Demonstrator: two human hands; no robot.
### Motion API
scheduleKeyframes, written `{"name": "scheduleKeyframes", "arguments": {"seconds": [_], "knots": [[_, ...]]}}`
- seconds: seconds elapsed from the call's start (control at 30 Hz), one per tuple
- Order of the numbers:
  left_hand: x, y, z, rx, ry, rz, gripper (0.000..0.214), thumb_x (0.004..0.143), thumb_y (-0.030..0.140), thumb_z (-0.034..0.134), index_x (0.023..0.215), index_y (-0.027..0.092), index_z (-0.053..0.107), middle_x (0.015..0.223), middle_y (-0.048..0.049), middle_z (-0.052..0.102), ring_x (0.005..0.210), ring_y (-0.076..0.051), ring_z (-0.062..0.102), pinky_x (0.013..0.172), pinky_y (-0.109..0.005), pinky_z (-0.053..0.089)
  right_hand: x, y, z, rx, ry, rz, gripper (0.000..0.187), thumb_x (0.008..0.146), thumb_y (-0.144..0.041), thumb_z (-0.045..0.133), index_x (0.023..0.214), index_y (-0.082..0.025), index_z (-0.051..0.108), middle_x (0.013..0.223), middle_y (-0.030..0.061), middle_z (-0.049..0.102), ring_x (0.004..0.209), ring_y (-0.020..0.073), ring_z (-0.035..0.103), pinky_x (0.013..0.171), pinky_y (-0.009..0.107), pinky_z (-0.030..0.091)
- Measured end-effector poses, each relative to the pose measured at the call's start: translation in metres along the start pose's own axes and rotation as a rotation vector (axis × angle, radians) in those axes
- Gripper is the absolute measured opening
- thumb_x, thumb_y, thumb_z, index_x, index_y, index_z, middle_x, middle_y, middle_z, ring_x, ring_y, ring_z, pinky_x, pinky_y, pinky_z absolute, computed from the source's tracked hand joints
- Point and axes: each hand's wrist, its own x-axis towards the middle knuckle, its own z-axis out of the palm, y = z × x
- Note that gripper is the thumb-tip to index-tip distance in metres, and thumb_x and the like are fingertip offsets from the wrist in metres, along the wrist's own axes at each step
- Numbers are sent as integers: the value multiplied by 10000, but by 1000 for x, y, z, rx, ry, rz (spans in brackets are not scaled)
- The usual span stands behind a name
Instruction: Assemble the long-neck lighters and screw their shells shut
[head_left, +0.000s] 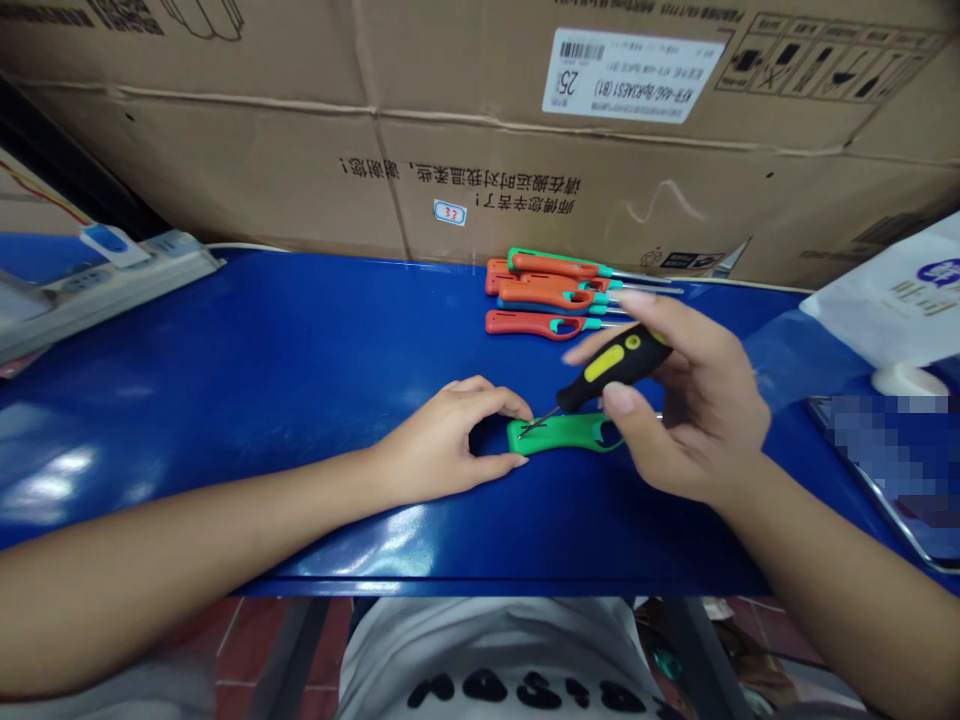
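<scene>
A green long-nosed lighter (pixel 564 433) lies on the blue table, with its metal nozzle partly hidden behind my right hand. My left hand (pixel 461 430) steadies its left end between thumb and forefinger. In my right hand (pixel 694 400) is a black and yellow screwdriver (pixel 613 366), gripped by the handle and tilted. Its thin shaft points down and left, and the tip appears at the left end of the green lighter; whether it touches cannot be made out. Several more long-nosed lighters (pixel 536 323), red, orange and green, are piled beyond my hands.
A large cardboard box (pixel 285 170) stands along the table's far edge. On the left sits a power strip (pixel 150 270) with a plug. At the right are a white bag (pixel 892 290) and a tablet-like device (pixel 900 480). The blue table (pixel 262 350) ends just before my body.
</scene>
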Motion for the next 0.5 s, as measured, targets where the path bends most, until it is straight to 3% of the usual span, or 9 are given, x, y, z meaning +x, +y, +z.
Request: {"name": "scheduleKeyframes", "arguments": {"seconds": [0.07, 0.13, 0.23, 0.3, 0.4, 0.5], "knots": [[0, 0, 0, -1, -1, -2, 287, 839, 221, 766, 1098, 188, 648, 1071, -35, 733, 1016, -204, 651, 934, -337, 492, 2, -2, 1, 121, -65, 59, 653, 930, -183, 617, 1513, -405, 424, 1397, 26, 615, 1084, 247, 692, 561, 314, 617], [0, 0, 1, 2, 4, 5, 288, 839, 223, 768, 1098, 187, 648, 1072, -32, 734, 1013, -200, 651, 932, -334, 492, 3, -2, 1, 114, -52, 39, 626, 925, -183, 627, 1491, -389, 460, 1375, 36, 629, 1021, 232, 708, 560, 309, 620], [0, -1, 1, 1, 4, 9, 296, 836, 218, 774, 1102, 185, 649, 1078, -28, 735, 1010, -191, 648, 929, -326, 495, 3, 0, -1, -151, 96, -99, 640, 793, -242, 816, 1379, -380, 598, 1212, 21, 728, 792, 221, 726, 545, 332, 609], [0, -1, 2, -1, -1, 4, 300, 833, 217, 778, 1102, 185, 650, 1085, -27, 735, 1014, -190, 645, 929, -325, 497, 2, 0, -2, -261, 147, -164, 639, 774, -284, 839, 1366, -379, 619, 1144, 14, 756, 704, 214, 714, 520, 339, 591], [0, -1, 1, 1, -3, 6, 302, 838, 222, 777, 1109, 184, 650, 1090, -25, 733, 1020, -189, 645, 937, -329, 495, 2, -2, -3, -103, 28, -38, 561, 961, -284, 606, 1501, -362, 476, 1201, 38, 735, 648, 179, 702, 509, 330, 590], [0, -1, 1, 5, -4, 10, 313, 841, 231, 780, 1120, 178, 648, 1093, -26, 732, 1024, -189, 646, 940, -328, 489, 3, -3, -2, 19, -28, 65, 522, 1003, -260, 514, 1513, -348, 447, 1193, 49, 729, 635, 161, 700, 457, 295, 571]]}}
